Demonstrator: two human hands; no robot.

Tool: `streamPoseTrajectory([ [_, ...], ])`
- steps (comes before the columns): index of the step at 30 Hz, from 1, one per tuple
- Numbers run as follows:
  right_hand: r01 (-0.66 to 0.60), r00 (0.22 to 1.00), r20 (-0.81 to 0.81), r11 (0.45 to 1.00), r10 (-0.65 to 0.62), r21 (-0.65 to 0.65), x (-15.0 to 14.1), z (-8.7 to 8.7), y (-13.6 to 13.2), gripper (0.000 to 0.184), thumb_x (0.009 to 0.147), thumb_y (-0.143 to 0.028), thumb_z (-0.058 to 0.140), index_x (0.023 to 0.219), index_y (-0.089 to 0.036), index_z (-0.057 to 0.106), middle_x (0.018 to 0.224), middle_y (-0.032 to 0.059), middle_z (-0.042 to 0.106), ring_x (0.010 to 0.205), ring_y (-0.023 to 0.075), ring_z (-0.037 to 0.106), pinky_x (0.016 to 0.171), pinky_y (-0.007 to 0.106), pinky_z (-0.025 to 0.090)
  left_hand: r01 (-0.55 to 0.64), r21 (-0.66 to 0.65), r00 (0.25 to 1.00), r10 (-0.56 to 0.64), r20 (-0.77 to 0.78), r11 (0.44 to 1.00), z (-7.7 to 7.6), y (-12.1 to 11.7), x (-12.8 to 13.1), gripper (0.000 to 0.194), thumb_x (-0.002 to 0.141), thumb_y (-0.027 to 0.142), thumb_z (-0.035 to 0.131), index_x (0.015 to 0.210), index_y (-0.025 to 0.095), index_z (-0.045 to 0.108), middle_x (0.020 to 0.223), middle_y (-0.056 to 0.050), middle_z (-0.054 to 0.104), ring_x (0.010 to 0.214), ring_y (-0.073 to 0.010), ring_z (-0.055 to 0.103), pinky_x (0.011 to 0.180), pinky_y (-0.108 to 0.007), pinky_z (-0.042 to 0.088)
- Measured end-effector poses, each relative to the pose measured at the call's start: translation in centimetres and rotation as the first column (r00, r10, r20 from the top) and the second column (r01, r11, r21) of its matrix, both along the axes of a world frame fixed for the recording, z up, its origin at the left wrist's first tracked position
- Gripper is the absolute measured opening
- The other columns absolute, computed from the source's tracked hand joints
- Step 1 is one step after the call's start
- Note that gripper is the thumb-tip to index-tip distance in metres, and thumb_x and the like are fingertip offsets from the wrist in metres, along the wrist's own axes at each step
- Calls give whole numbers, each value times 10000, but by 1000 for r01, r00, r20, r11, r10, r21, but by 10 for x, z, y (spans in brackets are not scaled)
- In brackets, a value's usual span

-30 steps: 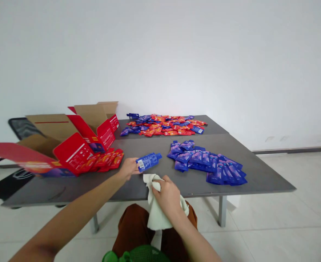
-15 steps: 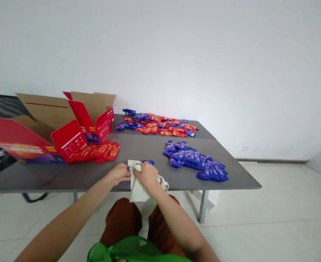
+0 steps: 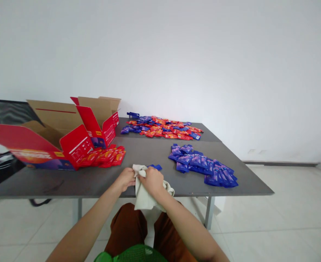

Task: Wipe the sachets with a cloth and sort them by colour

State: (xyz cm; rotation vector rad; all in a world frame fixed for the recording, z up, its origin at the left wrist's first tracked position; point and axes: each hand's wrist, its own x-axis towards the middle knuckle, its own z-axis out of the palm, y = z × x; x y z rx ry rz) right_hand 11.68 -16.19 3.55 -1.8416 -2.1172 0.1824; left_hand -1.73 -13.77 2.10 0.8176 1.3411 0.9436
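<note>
A pale off-white cloth is bunched in my right hand, whose fingers are closed around it. Its loose end hangs over the table's front edge. From behind the cloth and my right hand pokes the end of a blue packet; the rest of it is covered. My left hand is closed at the cloth's left side, where the packet's other end was visible earlier; its fingertips are partly hidden. Right of my hands lies a group of overlapping blue packets. To the left, several red-orange packets lie overlapped.
Two open red cartons, a near one and a farther one, stand on the left of the grey table. Mixed red and blue packets are heaped at the back. A dark mesh chair stands behind the cartons.
The view has shifted, so everything sits slightly lower and further right. My hands stay together at the cloth, and the blue bit beside my left fingertips is now hidden.
</note>
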Motion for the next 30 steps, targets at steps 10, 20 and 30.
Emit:
streamPoseTrajectory([
  [10,-127,992,21,987,125,94,1,-6,5,259,807,-404,570,913,-201,691,948,95,681,859,205,649,732,272,471,0,52,999,3,-45,999,-6,0,2,139,693,215,611,614,150,516,485,-6,574,478,-160,598,526,-270,491],
  [20,183,978,101,983,-182,-7,27,13,24,340,844,-436,538,927,-141,684,935,157,684,861,245,658,709,306,479,24,-31,999,-23,36,999,1,-8,2,111,778,199,525,686,138,538,543,-52,621,534,-180,637,630,-344,537],
  [30,7,999,53,998,-10,56,10,3,15,356,865,-479,477,958,-199,677,944,102,684,848,216,653,728,297,475,10,12,1000,-10,-20,1000,-6,-6,0,73,752,203,530,702,156,506,538,-21,610,503,-176,618,590,-322,519],
])
